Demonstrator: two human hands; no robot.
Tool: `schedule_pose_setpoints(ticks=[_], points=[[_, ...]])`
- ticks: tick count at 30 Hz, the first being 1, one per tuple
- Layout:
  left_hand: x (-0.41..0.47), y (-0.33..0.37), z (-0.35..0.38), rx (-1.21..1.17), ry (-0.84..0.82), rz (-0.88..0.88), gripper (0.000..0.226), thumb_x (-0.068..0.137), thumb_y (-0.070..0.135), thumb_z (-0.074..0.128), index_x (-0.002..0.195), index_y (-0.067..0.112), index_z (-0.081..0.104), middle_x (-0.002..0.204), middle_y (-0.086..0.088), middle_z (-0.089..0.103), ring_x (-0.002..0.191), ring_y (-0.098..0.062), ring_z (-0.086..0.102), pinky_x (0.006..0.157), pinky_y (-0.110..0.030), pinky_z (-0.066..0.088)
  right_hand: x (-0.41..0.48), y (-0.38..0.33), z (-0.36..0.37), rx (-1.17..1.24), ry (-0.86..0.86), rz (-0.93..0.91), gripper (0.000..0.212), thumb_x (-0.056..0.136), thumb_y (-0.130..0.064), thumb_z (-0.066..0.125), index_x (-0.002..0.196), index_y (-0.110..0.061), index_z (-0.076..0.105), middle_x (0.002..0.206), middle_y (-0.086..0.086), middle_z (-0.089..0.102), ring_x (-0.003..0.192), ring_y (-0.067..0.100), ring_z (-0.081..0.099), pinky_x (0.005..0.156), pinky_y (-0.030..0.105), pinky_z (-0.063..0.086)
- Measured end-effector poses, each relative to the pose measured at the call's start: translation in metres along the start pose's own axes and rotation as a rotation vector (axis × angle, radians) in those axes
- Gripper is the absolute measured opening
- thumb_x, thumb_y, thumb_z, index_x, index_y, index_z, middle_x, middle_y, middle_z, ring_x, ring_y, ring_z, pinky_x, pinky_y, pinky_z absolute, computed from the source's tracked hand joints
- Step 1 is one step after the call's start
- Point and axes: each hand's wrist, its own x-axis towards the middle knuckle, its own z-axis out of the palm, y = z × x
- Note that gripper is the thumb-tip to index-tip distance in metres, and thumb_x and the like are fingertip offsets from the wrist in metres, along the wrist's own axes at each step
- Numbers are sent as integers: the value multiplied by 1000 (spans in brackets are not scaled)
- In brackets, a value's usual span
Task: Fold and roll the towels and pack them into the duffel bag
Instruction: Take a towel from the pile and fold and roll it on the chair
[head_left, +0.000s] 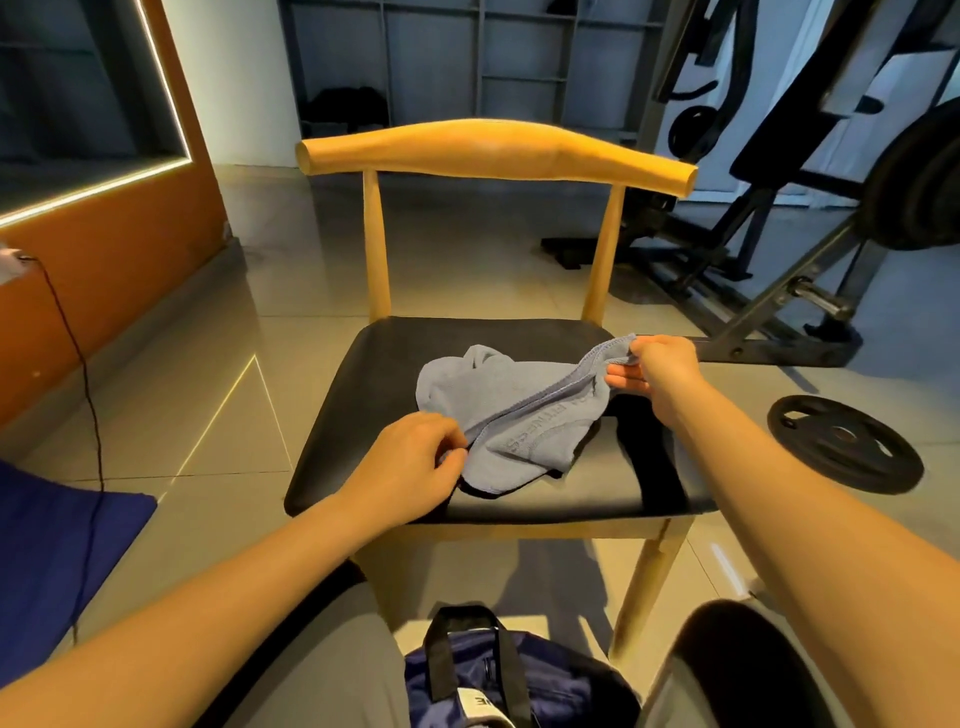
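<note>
Spreading, head view: you are holding the grey towel crumpled on the black chair seat.
Left hand: your fingers are pinching the near hem.
Right hand: you are pinching the far corner, lower fingers loosely spread beneath.
Duffel bag: it is sitting on the floor between your knees, apparently open.
Risk: you are working on a small seat, so slack cloth may be sliding off an edge; an uneven hem will be giving a crooked fold and a loose roll.
</note>
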Motion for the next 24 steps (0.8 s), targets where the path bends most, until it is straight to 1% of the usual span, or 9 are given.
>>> schedule_pose_setpoints(ticks=[2,4,8,10,13,16,18,22,24], points=[[1,7,1,-17,8,-56,24,89,45,70,81,23,70,77,11,63,75,-8,57,66,-22,47,-1,-2,-2,8,7,-2,18,102,-2,46,99,-3,63,80,21,68,56,28,69,44,29,56],[2,13,3,30,-7,-94,36,83,54,75,71,21,69,73,7,62,72,-10,56,63,-25,47,-4,-4,-3,17,6,-6,18,102,-1,46,95,-4,61,80,20,68,57,27,68,44,29,56],[7,21,1,40,-107,-179,20,85,30,74,70,17,74,71,3,69,68,-13,62,66,-31,53,-9,-16,-2,19,-2,-16,13,104,-5,47,101,-3,60,78,18,67,60,26,68,46,29,57],[11,20,-8,-11,-100,-212,19,85,23,72,67,18,74,63,3,67,60,-13,60,61,-28,50,-11,-25,-5,22,10,-11,14,104,-5,47,100,-3,60,76,18,66,58,25,67,42,28,54],[26,12,-38,-97,50,-254,18,86,21,72,67,23,72,64,7,67,61,-11,61,58,-23,45,-17,-43,-15,-6,23,-76,18,102,-6,47,97,-7,65,77,14,66,56,19,63,43,25,51],[57,6,-83,-105,209,-227,11,89,21,75,78,20,75,74,8,69,72,-9,63,67,-28,50,-19,-70,-23,-66,29,-219,22,97,-8,50,100,-13,71,81,6,62,63,15,52,55,27,45],[80,6,-119,-106,294,-183,8,92,23,73,85,21,74,79,6,68,77,-9,63,70,-27,52,-24,-98,-22,-67,15,-334,19,97,-12,53,102,-17,72,83,4,60,71,18,50,64,33,46],[122,12,-184,-103,425,-77,4,95,23,70,95,21,74,90,2,69,86,-15,64,77,-32,53,-45,-158,-17,1,58,-514,16,97,-15,58,89,-19,71,73,-1,54,65,16,43,54,26,36],[137,19,-209,-81,460,-42,5,93,20,72,93,18,76,90,-1,70,84,-17,64,76,-32,53,-57,-184,-18,48,42,-532,13,91,-10,63,84,-17,72,76,1,60,70,18,48,55,27,40]])
